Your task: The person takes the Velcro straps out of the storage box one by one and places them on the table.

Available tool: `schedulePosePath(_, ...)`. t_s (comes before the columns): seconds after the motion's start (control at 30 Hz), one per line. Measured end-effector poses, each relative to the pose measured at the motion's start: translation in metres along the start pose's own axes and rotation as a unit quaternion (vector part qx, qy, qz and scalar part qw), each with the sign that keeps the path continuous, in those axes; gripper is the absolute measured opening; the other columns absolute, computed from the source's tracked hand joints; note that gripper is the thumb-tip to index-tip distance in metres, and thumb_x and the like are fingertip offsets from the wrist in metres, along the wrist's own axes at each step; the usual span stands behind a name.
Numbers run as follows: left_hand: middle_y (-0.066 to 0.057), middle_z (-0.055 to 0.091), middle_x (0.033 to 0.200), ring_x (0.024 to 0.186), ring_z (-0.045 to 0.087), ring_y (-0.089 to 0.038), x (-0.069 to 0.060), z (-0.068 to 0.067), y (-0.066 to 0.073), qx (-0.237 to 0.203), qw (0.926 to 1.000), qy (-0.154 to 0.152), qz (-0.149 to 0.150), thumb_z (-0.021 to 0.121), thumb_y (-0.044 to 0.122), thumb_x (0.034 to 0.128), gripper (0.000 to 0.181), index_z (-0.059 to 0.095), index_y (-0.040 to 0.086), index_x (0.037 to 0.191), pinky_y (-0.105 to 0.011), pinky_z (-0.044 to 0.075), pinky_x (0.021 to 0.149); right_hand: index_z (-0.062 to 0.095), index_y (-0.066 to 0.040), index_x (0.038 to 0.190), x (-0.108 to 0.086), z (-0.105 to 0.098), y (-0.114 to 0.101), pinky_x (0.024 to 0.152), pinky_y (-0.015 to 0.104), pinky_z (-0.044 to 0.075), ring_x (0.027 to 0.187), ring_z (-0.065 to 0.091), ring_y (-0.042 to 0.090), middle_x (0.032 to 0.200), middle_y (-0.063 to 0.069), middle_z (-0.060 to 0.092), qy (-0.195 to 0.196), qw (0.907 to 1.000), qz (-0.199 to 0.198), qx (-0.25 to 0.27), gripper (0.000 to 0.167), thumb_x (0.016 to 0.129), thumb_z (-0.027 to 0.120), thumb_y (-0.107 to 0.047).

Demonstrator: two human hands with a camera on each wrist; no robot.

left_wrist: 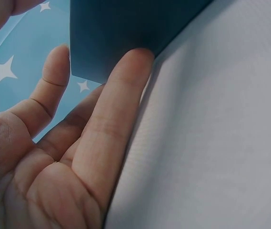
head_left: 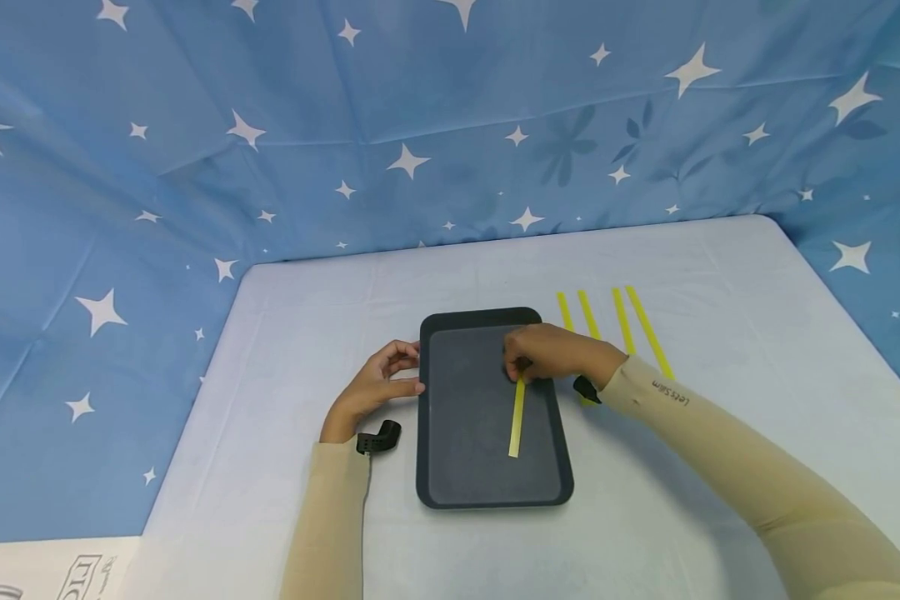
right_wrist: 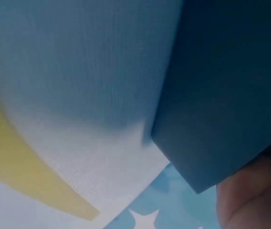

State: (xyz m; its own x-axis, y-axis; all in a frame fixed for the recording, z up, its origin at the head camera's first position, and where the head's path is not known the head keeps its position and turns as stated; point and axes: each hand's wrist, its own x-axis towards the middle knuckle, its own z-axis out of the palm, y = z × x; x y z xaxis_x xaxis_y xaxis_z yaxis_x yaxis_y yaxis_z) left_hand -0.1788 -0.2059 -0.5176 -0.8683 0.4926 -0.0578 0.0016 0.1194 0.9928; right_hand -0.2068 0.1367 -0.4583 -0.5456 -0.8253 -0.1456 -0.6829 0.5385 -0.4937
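A dark grey rectangular tray (head_left: 461,433) lies on the white-covered table in the head view. My left hand (head_left: 378,383) is at its left side, fingers and thumb spread along the edge. The left wrist view shows a fingertip against the tray's outer wall (left_wrist: 121,38). Over the tray's right half, my right hand (head_left: 546,350) pinches the upper end of a narrow yellow strip (head_left: 517,421), which extends toward the near edge. In the right wrist view the tray wall (right_wrist: 221,95) hides most of that hand; only part of its fingers (right_wrist: 254,195) shows.
Several more yellow strips (head_left: 648,329) lie on the table right of the tray, partly covered by my right arm. One strip (right_wrist: 30,167) shows large in the right wrist view. A blue star-patterned cloth (head_left: 307,192) hangs behind the table (head_left: 300,333).
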Motion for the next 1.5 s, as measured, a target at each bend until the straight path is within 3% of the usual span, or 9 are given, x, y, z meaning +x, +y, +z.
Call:
schedulePosePath(0.17,-0.03,0.037,0.168,0.131,0.059,-0.027,0.0,0.001,0.001,-0.004,1.0,-0.004,0.004,0.078,0.002,0.0892,0.048,0.052,-0.01,0.128,-0.052,0.041,0.117,0.067,-0.016,0.078,-0.001,0.003,0.004,0.077,0.033,0.05,0.081,0.051,0.007,0.086,-0.008,0.057,0.007,0.9996,-0.013,0.025,0.029,0.089,0.085,0.005)
schedulePosePath(0.33,-0.03,0.037,0.168,0.13,0.059,-0.026,0.0,0.001,0.001,-0.003,1.0,-0.005,0.003,0.079,0.003,0.0893,0.049,0.052,-0.01,0.128,-0.051,0.041,0.116,0.072,-0.011,0.094,-0.004,0.005,0.009,0.073,0.031,0.051,0.076,0.055,0.007,0.088,-0.008,0.064,0.046,0.9914,-0.023,0.12,0.015,0.096,0.079,0.001)
schedulePosePath(0.47,-0.029,0.036,0.168,0.132,0.059,-0.029,0.0,0.001,0.002,0.001,1.0,-0.003,-0.001,0.079,0.003,0.0899,0.048,0.052,-0.009,0.128,-0.049,0.042,0.115,0.077,-0.003,0.119,-0.008,0.004,0.011,0.071,0.029,0.052,0.074,0.056,0.01,0.094,-0.004,0.067,0.082,0.9784,-0.029,0.188,0.02,0.098,0.077,0.0)
schedulePosePath(0.57,-0.028,0.037,0.169,0.133,0.059,-0.03,-0.001,0.001,0.003,0.005,1.0,0.0,-0.007,0.079,0.003,0.09,0.047,0.052,-0.008,0.128,-0.049,0.042,0.116,0.075,0.0,0.126,-0.01,0.003,0.009,0.07,0.029,0.052,0.074,0.056,0.012,0.096,-0.001,0.068,0.103,0.9707,-0.039,0.213,0.027,0.099,0.076,-0.001)
schedulePosePath(0.77,-0.029,0.037,0.168,0.136,0.056,-0.04,-0.001,0.0,0.002,0.003,1.0,0.0,-0.003,0.079,0.003,0.0895,0.048,0.051,-0.009,0.127,-0.054,0.04,0.118,0.074,0.008,0.116,-0.016,0.003,0.001,0.069,0.029,0.054,0.074,0.06,0.016,0.097,0.008,0.072,0.159,0.9476,-0.05,0.273,0.017,0.099,0.074,0.003)
schedulePosePath(0.93,-0.03,0.037,0.168,0.136,0.055,-0.042,-0.001,0.001,0.002,0.004,1.0,-0.002,0.002,0.079,0.003,0.0894,0.049,0.051,-0.01,0.127,-0.05,0.043,0.115,0.072,0.01,0.111,-0.023,0.001,-0.003,0.074,0.029,0.056,0.08,0.066,0.023,0.103,0.021,0.074,0.199,0.926,-0.046,0.318,0.012,0.1,0.069,0.008)
schedulePosePath(1.1,-0.03,0.036,0.168,0.138,0.054,-0.046,-0.001,0.001,0.003,0.001,1.0,-0.005,0.001,0.078,0.003,0.0902,0.047,0.051,-0.009,0.127,-0.048,0.044,0.115,0.069,0.01,0.114,-0.032,-0.002,-0.005,0.081,0.037,0.063,0.085,0.068,0.029,0.1,0.015,0.071,0.227,0.9035,-0.04,0.362,0.014,0.101,0.066,0.009)
schedulePosePath(1.27,-0.031,0.035,0.168,0.137,0.054,-0.046,-0.001,0.0,0.003,0.002,1.0,-0.005,0.003,0.078,0.003,0.0903,0.047,0.051,-0.01,0.127,-0.054,0.041,0.117,0.065,0.011,0.123,-0.042,-0.005,-0.006,0.076,0.036,0.064,0.081,0.069,0.023,0.097,0.01,0.069,0.259,0.8905,-0.03,0.373,0.021,0.102,0.064,0.008)
schedulePosePath(1.5,-0.031,0.036,0.168,0.134,0.057,-0.036,-0.001,0.001,0.001,0.001,1.0,-0.005,0.004,0.078,0.004,0.0903,0.048,0.051,-0.011,0.127,-0.036,0.047,0.11,0.061,0.009,0.133,-0.059,-0.008,-0.003,0.074,0.034,0.065,0.081,0.069,0.016,0.101,0.001,0.07,0.294,0.8714,-0.011,0.392,0.031,0.103,0.063,0.01)
